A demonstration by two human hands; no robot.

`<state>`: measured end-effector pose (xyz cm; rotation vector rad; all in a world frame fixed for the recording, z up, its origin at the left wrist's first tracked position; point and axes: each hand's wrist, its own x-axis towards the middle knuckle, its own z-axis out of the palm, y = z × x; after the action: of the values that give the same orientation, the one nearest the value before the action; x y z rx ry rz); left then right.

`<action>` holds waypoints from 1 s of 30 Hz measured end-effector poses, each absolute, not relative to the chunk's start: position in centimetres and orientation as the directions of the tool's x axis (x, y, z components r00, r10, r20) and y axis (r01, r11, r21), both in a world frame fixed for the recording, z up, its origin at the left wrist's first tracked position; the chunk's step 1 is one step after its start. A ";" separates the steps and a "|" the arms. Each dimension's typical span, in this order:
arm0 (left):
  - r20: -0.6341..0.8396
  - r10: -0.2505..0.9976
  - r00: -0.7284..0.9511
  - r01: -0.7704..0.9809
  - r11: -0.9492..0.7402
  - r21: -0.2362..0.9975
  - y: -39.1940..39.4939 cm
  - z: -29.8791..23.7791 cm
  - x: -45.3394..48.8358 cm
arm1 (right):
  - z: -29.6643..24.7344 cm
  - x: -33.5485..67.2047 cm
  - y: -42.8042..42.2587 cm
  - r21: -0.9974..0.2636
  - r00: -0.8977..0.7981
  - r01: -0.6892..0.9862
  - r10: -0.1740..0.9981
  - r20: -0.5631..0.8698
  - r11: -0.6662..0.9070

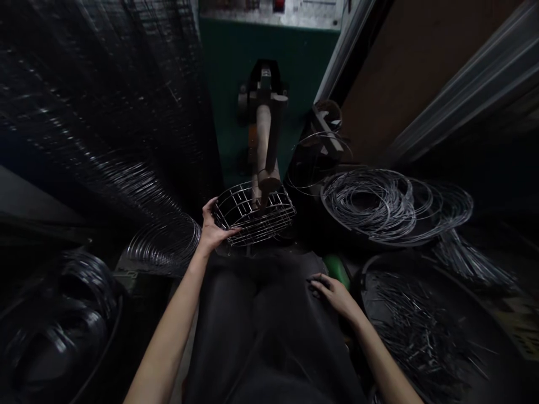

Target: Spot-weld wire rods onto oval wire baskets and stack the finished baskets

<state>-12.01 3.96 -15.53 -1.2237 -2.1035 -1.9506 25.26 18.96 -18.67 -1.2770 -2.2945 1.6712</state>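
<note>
My left hand (214, 225) grips the left rim of a round wire basket (254, 213), fingers curled over the top ring and thumb under it. The basket sits under the long brown arm (264, 146) of a green welding machine (269, 73), whose tip reaches down inside the basket. My right hand (333, 293) rests on my right thigh, fingers bent loosely and spread on the dark trousers, holding nothing that I can see.
A heap of loose wire rings (391, 205) lies to the right of the machine. A dark tray of short cut wires (421, 325) sits at the lower right. Stacked wire rings (164, 241) and dark coils (59, 325) fill the left side.
</note>
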 end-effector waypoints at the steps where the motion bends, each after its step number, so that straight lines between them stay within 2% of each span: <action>1: 0.501 0.526 -0.687 0.539 -0.093 0.837 4.1 -15.6 -12.1 | -18.4 25.3 18.9 -0.806 -0.666 0.586 0.616 -0.421 0.083; 3: 0.492 0.553 -0.673 0.535 -0.096 0.840 4.1 -15.7 -12.4 | -17.7 25.5 18.5 -0.815 -0.692 0.570 0.595 -0.408 0.105; 8: 0.438 0.652 -0.618 0.511 -0.090 0.855 2.7 -16.6 -13.1 | -16.1 26.2 17.4 -0.800 -0.785 0.502 0.561 -0.262 0.328; 11: 0.364 0.719 -0.593 0.461 -0.067 0.885 1.7 -17.4 -12.8 | -16.8 26.9 17.2 -0.786 -0.786 0.495 0.576 -0.224 0.369; 16: 0.350 0.582 -0.734 0.341 -0.130 0.931 2.2 -17.8 -11.5 | -17.4 26.6 17.2 -0.800 -0.689 0.544 0.679 -0.253 0.255; 18: 0.359 0.550 -0.754 0.336 -0.146 0.930 2.1 -17.4 -11.2 | -15.4 25.5 16.8 -0.819 -0.660 0.533 0.710 -0.244 0.214; 21: 0.413 0.557 -0.721 0.395 -0.159 0.905 0.6 -16.2 -10.8 | -9.9 22.4 15.5 -0.872 -0.681 0.417 0.724 -0.111 0.258; 24: 0.478 0.610 -0.633 0.490 -0.163 0.856 -1.5 -14.5 -10.3 | -4.1 18.3 14.5 -0.913 -0.797 0.318 0.594 -0.111 0.256; 28: 0.485 0.714 -0.504 0.644 -0.063 0.762 -2.7 -11.8 -9.0 | -0.9 12.8 14.6 -0.906 -0.893 0.396 0.295 -0.341 0.149; 30: 0.465 0.770 -0.437 0.713 -0.018 0.701 -2.5 -10.8 -8.1 | -1.1 10.7 14.8 -0.891 -0.894 0.426 0.221 -0.389 0.158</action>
<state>-8.14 -2.49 -10.82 -1.6961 -2.2423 -1.5307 10.72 14.80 -1.13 -0.7106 -2.5117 2.0343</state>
